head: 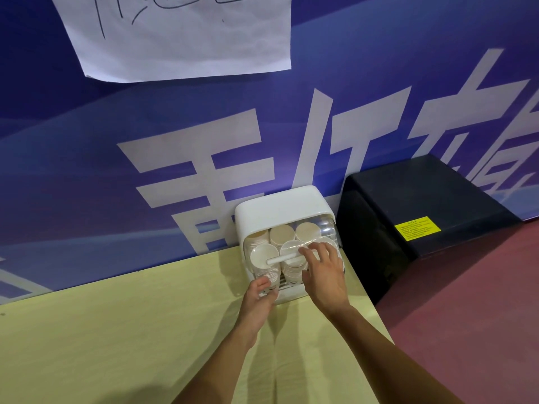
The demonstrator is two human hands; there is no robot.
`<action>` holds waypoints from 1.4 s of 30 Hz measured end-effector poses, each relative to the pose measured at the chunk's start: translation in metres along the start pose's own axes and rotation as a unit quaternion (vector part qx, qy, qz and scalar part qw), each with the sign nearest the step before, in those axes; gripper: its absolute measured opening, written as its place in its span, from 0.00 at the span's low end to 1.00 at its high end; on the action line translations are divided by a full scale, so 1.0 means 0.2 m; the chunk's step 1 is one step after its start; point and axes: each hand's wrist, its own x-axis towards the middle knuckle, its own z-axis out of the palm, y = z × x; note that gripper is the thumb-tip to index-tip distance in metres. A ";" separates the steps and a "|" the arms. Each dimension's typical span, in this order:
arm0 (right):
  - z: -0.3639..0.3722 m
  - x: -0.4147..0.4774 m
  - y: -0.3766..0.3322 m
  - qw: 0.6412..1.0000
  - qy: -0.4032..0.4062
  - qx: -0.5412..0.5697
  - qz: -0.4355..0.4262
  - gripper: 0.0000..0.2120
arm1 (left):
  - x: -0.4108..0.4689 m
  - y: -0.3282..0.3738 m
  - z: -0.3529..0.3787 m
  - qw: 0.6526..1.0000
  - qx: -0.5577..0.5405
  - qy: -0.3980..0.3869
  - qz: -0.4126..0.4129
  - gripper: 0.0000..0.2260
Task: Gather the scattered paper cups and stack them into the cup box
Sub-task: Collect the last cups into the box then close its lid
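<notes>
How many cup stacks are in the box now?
6 cup stacks: back left, middle, right; front left, middle, right, partly behind the right hand; others may be hidden.

The white cup box (280, 208) is set upright on the yellow table (116, 330) against the blue wall (87, 170), and white paper cups (264, 256) are packed inside in several upright stacks behind its clear front cover (328, 228).

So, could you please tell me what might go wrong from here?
The cup box stands close to the right edge of the table, so a push from the right hand, resting on its clear lid, might slide it off. The left hand is at the lid's lower corner and could get pinched.
</notes>
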 end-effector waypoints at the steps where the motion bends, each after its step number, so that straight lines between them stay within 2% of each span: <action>1: 0.01 0.00 0.00 1.000 0.000 -0.002 -0.001 0.27 | 0.00 0.00 0.00 1.000 0.006 -0.006 0.000 0.13; 5: 0.04 0.00 0.01 1.000 0.008 -0.011 -0.004 0.30 | -0.02 0.02 0.01 0.998 0.042 -0.024 0.038 0.07; 11: 0.11 0.00 0.01 1.000 0.025 -0.004 0.014 0.27 | -0.04 0.15 0.04 0.977 0.085 0.098 0.168 0.05; 15: 0.11 0.02 0.01 0.999 0.030 0.004 0.015 0.25 | 0.01 0.23 0.04 0.942 0.187 0.157 0.230 0.04; 19: 0.10 0.00 0.01 0.999 0.033 0.016 0.007 0.25 | 0.09 0.28 0.04 0.901 0.316 0.179 0.237 0.10; 22: 0.08 -0.04 0.02 0.997 0.057 0.041 0.009 0.26 | 0.11 0.30 0.05 0.896 0.328 0.180 0.239 0.07; 24: 0.08 -0.10 0.02 0.992 0.066 0.098 0.045 0.21 | 0.12 0.30 0.05 0.897 0.319 0.182 0.244 0.05; 27: 0.15 -0.18 0.01 0.972 -0.015 0.188 0.142 0.11 | 0.12 0.30 0.05 0.898 0.315 0.184 0.245 0.05; 29: 0.21 -0.19 0.00 0.948 -0.081 0.227 0.206 0.13 | 0.13 0.30 0.05 0.900 0.310 0.180 0.246 0.05; 31: 0.24 -0.16 -0.01 0.924 -0.108 0.267 0.250 0.17 | 0.13 0.29 0.05 0.904 0.306 0.172 0.244 0.06; 35: 0.25 -0.09 -0.05 0.893 -0.092 0.330 0.291 0.18 | 0.13 0.28 0.04 0.909 0.299 0.162 0.241 0.07; 42: 0.27 -0.03 -0.06 0.881 -0.095 0.317 0.337 0.18 | 0.12 0.26 0.04 0.912 0.290 0.152 0.246 0.05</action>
